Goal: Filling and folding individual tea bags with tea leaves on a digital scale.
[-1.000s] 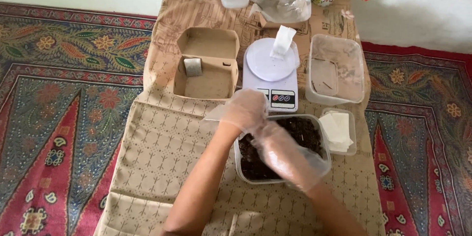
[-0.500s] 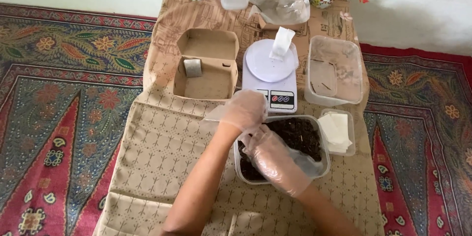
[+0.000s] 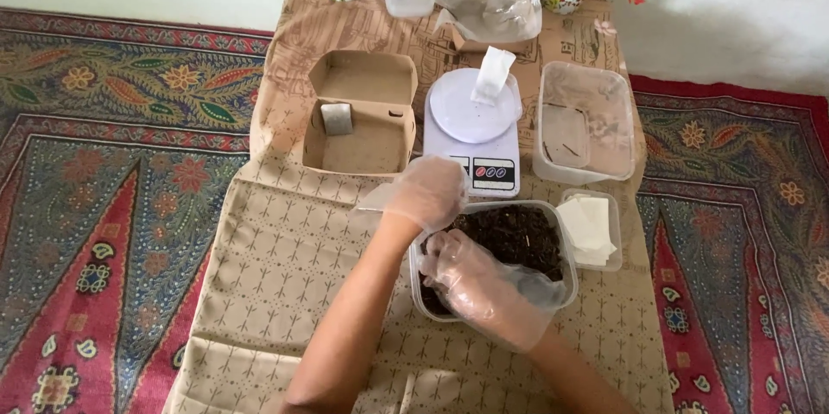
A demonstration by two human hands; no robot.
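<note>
Both my hands wear thin clear plastic gloves. My left hand (image 3: 426,192) rests on the near-left rim of a clear plastic tub (image 3: 566,246) full of dark dried leaves (image 3: 514,235), its fingers curled over the edge. My right hand (image 3: 471,276) is down inside the tub at its left side, fingers closed into the dark leaves. A white kitchen scale (image 3: 472,133) stands just beyond the tub, with a small white paper sachet (image 3: 493,75) upright on its round plate.
An open brown cardboard box (image 3: 361,112) with one small sachet (image 3: 337,119) sits left of the scale. A large clear tub (image 3: 585,122) and a small tray of white sachets (image 3: 591,226) lie at right. Cups, a lidded container and plastic bags stand at the far edge.
My right hand has moved left within the tub, from its right half to its left side, close under my left hand. The left hand has stayed on the rim.
</note>
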